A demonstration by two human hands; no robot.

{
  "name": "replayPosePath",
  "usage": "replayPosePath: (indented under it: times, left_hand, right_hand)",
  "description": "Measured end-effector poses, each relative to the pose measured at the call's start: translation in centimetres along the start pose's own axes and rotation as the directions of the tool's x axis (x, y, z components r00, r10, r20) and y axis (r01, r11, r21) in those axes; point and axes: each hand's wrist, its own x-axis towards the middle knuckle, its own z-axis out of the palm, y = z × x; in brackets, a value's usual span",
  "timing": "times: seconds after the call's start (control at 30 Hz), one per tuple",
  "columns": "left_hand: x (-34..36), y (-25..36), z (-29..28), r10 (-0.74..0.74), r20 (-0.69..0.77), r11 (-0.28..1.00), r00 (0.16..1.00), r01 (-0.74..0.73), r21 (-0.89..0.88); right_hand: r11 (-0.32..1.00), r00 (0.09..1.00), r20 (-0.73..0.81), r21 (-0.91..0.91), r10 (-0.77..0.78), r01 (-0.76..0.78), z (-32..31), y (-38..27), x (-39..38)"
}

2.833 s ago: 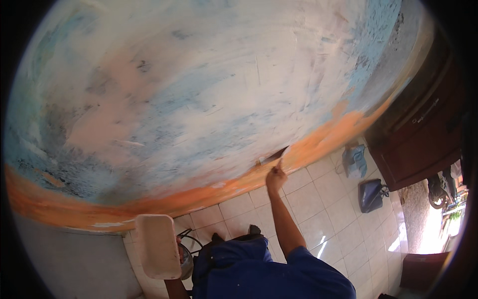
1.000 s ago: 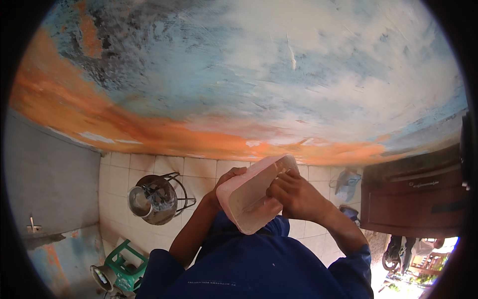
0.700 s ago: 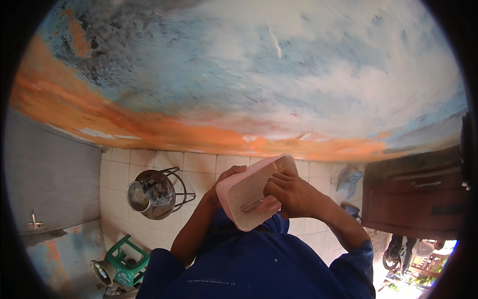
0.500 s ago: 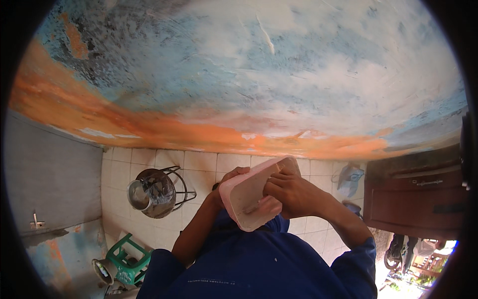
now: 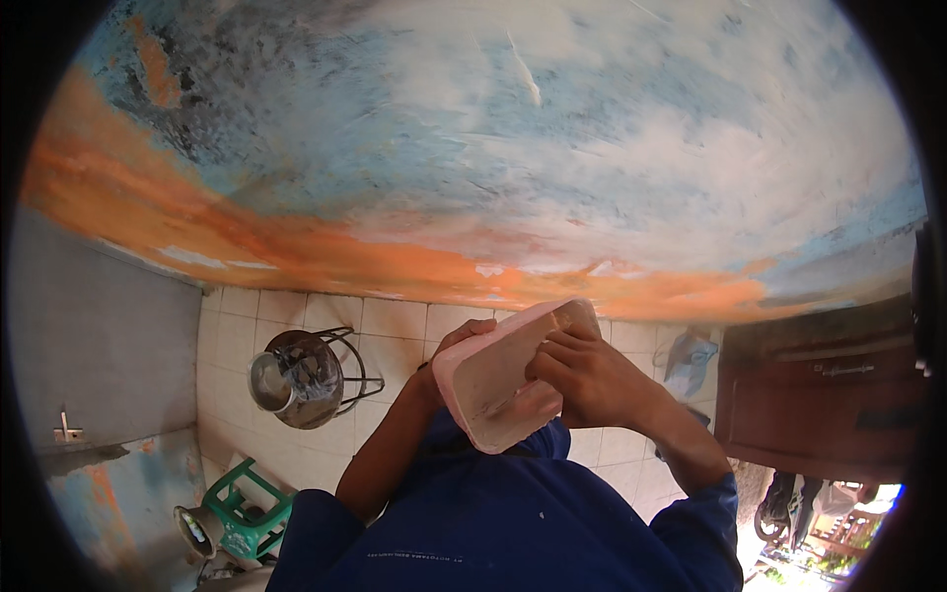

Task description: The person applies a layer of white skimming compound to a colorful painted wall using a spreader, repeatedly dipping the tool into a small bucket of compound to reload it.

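One pale pink, oblong tray [image 5: 493,380] is held aslant just beyond the blue shirt [image 5: 513,523], its open side facing up. Its far-left long side is gripped by the left hand [image 5: 459,338]; the right hand [image 5: 577,373] is set into the opening with fingers curled, though what is held there, if anything, cannot be told. The step in hand is judged to be working material inside the tray: it would best be done with a firm left grip, the tray kept from tipping, and strokes drawn along the bottom into the corners, so that drips are caught within. A greyish-beige film is seen on its inside. Farther left, a metal pot [image 5: 256,395] and crumpled plastic [image 5: 311,370] are carried by a round stool [image 5: 316,414]; the pot's contents cannot be made out. Beside a green plastic stool [image 5: 242,541], something pale is glimpsed in a bucket [image 5: 211,523]. Beyond, a blue bag [image 5: 691,360] is seen near the wall [image 5: 533,197], which is patched white, blue and orange.
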Motion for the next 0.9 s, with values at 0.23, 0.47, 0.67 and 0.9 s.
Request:
replayPosePath:
  times: [0.23,0.47,0.67,0.9]
  left_hand:
    - [0.3,-0.4,-0.2,-0.008,0.008,0.999,1.000,0.008,-0.045]
    - [0.5,-0.9,-0.2,0.016,-0.166,0.997,0.986,-0.005,0.071]
    - [0.7,-1.4,-0.1,-0.011,-0.152,0.999,0.988,0.016,0.034]
    - [0.9,-2.3,2.8,0.119,-0.465,0.966,0.877,0.007,0.260]
  right_hand:
    - [0.999,0.997,-0.078,0.036,0.022,-0.020,-0.6,0.0,0.0]
    - [0.991,0.996,0.042,0.107,0.081,-0.085,1.8,0.3,-0.4]
    - [0.984,0.976,0.187,0.120,0.110,-0.134,1.1,0.3,-0.7]
    - [0.977,0.990,0.107,0.180,0.093,-0.112,0.2,0.4,-1.5]
